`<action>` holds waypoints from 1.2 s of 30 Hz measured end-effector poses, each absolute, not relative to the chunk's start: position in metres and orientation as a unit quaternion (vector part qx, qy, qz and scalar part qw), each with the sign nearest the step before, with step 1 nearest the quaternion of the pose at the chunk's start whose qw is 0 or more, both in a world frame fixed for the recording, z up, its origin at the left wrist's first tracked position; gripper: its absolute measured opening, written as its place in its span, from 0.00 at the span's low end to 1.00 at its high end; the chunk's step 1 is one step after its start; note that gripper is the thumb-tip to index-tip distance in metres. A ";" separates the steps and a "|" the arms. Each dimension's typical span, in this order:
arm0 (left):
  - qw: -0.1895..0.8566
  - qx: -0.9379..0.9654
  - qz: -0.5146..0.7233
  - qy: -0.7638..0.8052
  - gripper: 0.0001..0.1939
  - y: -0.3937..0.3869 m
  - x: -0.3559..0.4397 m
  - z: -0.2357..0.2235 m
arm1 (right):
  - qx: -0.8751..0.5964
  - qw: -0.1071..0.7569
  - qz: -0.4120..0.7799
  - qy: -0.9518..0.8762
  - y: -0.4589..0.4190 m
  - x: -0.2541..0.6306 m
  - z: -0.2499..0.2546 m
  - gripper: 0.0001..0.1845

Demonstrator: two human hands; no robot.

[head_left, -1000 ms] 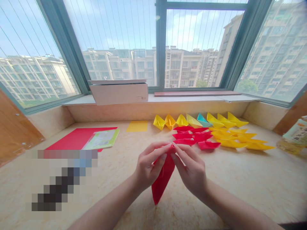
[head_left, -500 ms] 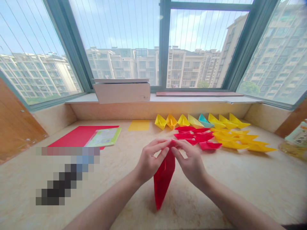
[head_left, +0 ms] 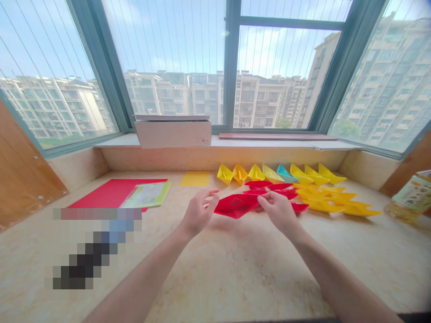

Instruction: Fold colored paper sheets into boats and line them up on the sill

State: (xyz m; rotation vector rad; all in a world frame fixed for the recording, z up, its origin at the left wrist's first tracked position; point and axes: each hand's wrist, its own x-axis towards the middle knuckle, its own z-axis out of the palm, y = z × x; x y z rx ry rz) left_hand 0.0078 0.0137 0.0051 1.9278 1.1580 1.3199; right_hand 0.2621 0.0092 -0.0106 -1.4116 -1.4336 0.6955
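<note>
A red paper boat [head_left: 236, 205] is held level above the counter, its long side turned towards me. My right hand [head_left: 278, 211] pinches the boat's right tip between thumb and fingers. At the other tip, my left hand [head_left: 201, 211] has its thumb and curved fingers apart, close beside the paper; whether it touches is hard to see. Just behind the held boat are several red paper boats [head_left: 284, 190], partly hidden by it and my right hand. Several yellow paper boats [head_left: 319, 205] stand to their right.
Along the back runs a row of yellow boats with one teal boat [head_left: 285, 172]. A yellow sheet [head_left: 194, 178], red paper [head_left: 101, 190] and a green-edged packet [head_left: 148, 194] lie left. A bottle [head_left: 409, 197] stands right; a white box [head_left: 173, 133] rests on the sill.
The red boat has turned from upright, end towards me, to level and crosswise. My hands have moved apart, the left one off the top tip, the right one now pinching the right tip.
</note>
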 end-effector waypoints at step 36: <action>0.159 0.872 0.155 0.436 0.08 0.014 0.013 -0.007 | -0.578 0.286 0.139 -0.752 -0.011 0.244 -0.016 0.11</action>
